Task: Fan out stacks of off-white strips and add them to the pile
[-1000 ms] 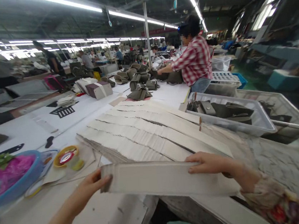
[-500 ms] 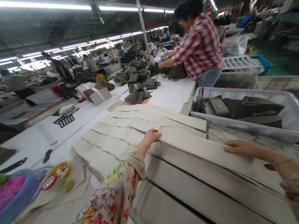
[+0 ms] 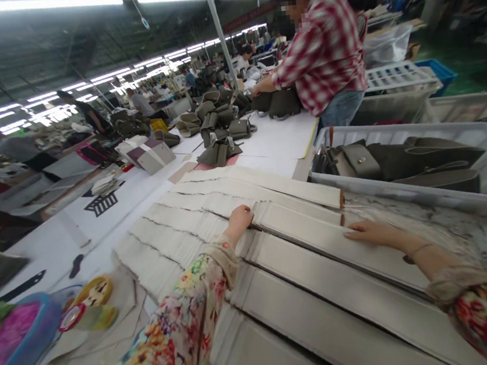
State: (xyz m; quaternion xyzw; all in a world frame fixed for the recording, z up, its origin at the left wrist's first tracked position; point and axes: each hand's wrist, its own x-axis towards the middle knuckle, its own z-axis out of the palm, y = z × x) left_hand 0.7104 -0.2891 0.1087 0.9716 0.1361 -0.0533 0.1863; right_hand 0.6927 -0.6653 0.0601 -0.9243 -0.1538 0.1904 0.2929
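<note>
Long pale fabric-like strips lie side by side in overlapping rows before me. My left hand is closed at the near-left end of one pale strip, with fingertips pinching its corner. Farther along that strip's far edge, my right hand has its thumb and fingers on the edge; part of the grip is hidden. Beyond my left hand, stacked pale pieces fan out with dark, uneven lines between them. Both my sleeves have a floral print.
A clear plastic bin holding dark bags stands at the right. A co-worker in a checked shirt handles dark bags across the white table. At left are a blue basin and a yellow tape roll.
The strip between my hands now lies lower and flatter against the others. My right hand has moved slightly left, while my left hand stays at the strip's end. The view has tilted a little.
</note>
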